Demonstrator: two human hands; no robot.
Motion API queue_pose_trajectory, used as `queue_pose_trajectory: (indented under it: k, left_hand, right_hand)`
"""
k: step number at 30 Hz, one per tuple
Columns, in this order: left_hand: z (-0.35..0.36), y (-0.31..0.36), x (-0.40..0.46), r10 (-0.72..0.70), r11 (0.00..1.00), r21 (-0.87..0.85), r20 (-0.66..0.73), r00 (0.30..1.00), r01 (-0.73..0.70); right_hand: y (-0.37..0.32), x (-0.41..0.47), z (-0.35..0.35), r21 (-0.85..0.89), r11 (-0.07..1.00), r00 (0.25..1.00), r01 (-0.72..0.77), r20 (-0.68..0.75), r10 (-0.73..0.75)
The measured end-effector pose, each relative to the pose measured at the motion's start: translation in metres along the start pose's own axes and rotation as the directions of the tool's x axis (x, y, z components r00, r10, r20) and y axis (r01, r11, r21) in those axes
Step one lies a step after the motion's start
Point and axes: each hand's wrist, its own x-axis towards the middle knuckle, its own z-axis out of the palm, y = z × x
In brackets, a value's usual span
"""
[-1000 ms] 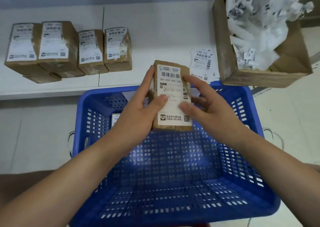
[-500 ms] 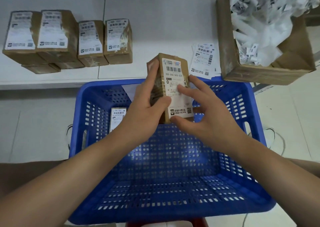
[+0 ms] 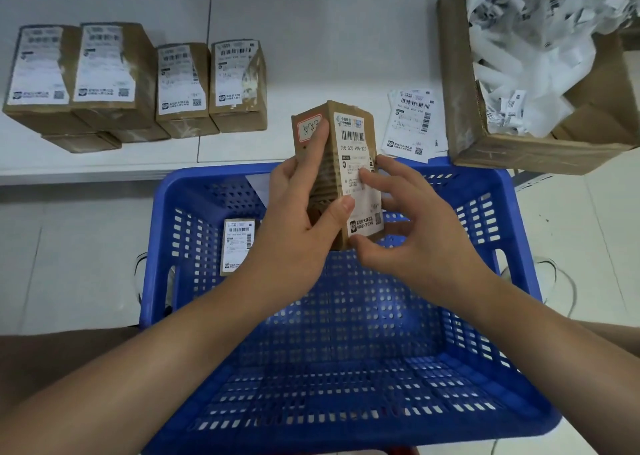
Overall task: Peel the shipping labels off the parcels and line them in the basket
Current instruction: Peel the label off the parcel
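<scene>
We see a white shelf [image 3: 329, 56] across the top, with a vertical seam [image 3: 204, 73] left of centre. Top right, a big open cardboard box [image 3: 460, 108] sits on it, tilted in view and stuffed with crumpled white paper scraps [image 3: 519, 56]; some carry barcode print. Below the shelf, pale floor tiles [image 3: 69, 264]. We spot a thin cable loop [image 3: 140, 267] on the floor at left and another cable [image 3: 554, 274] at right. Brown surface [image 3: 52, 357] at lower left, can't tell what it is. Red sliver [image 3: 398, 450] at the bottom edge, mostly hidden.
</scene>
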Motion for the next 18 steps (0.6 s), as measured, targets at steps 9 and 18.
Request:
queue_pose_trajectory:
  k: [9,18]
  left_hand:
    - [0.0,0.001,-0.001,0.007,1.0,-0.004,-0.01,1.0,-0.007]
    - [0.007,0.002,0.0,0.026,1.0,-0.002,0.025,0.999,-0.026]
  right_hand:
    - [-0.005,-0.004,0.007,-0.076,0.997,0.998,-0.018,-0.062,0.014]
    - [-0.01,-0.01,0.003,-0.138,0.989,0.997,-0.046,-0.068,0.037]
